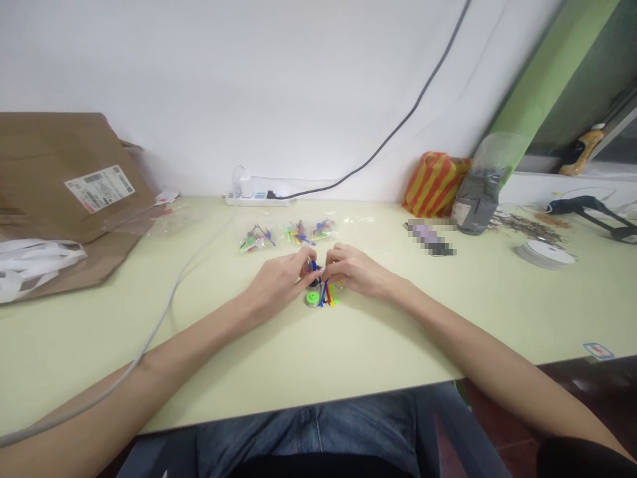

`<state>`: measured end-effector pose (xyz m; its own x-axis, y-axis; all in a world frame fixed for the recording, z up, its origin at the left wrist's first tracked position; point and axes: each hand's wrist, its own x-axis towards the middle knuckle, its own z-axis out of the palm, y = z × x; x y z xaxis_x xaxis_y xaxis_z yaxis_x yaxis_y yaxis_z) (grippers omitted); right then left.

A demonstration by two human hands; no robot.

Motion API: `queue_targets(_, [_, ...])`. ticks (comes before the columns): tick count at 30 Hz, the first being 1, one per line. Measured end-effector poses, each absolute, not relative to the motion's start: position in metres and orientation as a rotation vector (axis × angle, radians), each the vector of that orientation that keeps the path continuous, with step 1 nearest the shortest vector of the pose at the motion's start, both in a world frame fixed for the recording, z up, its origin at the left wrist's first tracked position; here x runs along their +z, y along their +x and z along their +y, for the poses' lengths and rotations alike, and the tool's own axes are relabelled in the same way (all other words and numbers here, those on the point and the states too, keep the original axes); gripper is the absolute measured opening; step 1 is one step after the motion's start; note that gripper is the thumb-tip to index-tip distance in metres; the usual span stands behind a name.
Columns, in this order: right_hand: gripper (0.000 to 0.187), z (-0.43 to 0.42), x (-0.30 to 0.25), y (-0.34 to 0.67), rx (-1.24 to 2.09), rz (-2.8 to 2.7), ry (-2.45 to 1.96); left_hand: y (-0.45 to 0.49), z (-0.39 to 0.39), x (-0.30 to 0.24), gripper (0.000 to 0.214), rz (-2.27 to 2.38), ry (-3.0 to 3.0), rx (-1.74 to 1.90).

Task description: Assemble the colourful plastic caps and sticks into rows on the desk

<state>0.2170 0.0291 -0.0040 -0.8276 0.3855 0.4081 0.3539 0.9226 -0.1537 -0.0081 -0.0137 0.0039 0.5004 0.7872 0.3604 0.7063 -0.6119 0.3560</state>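
Note:
Close together over the middle of the table (239,372), both my hands are bent at small coloured plastic parts. My left hand (281,275) is closed, thumb and fingers pinching a small blue round piece (312,265). The fingers of my right hand (355,271) are pinched together right beside it; what they hold is too small to tell. Below the fingertips lie a small round piece with a bright green top (312,299) and several thin blue, red and yellow-green plastic sticks (329,295). A dark round piece under the left fingers is partly hidden.
Behind my hands lie clear bags of coloured parts (257,238). A power strip (261,200) with a dark cable stands by the wall. Cardboard (50,172) is at left; a striped bag (430,184), grey bag (476,202) and white spool (546,253) at right. A pale cable crosses my left forearm.

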Motion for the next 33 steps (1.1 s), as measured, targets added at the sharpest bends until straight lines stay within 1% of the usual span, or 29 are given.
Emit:
queue_targets(5, [0.02, 0.03, -0.005, 0.217, 0.111, -2.643, -0.53, -0.008, -0.013, 0.003, 0.018, 1.309, 2.584, 0.742])
queue_targets(13, [0.02, 0.025, 0.001, 0.217, 0.095, -2.564, -0.645, -0.008, -0.012, 0.002, 0.021, 1.307, 2.598, 0.744])
queue_targets(15, [0.019, 0.023, 0.004, 0.217, 0.166, -2.437, -0.697, -0.008, -0.013, 0.003, 0.022, 1.303, 2.597, 0.745])
queue_targets(18, [0.016, 0.016, 0.01, 0.214, 0.359, -2.257, -0.743, -0.008, -0.013, 0.003, 0.023, 1.295, 2.6, 0.742])
queue_targets(23, [0.01, 0.006, 0.014, 0.205, 0.622, -2.143, -0.78, -0.009, -0.013, 0.001, 0.026, 1.274, 2.589, 0.752])
queue_targets(29, [0.011, 0.004, 0.015, 0.199, 0.769, -2.098, -0.836, -0.009, -0.014, 0.001, 0.028, 1.227, 2.576, 0.781])
queue_targets(33, [0.012, 0.004, 0.029, 0.212, 0.737, -2.168, -0.844, -0.007, -0.016, 0.004, 0.04, 1.258, 2.573, 0.782])
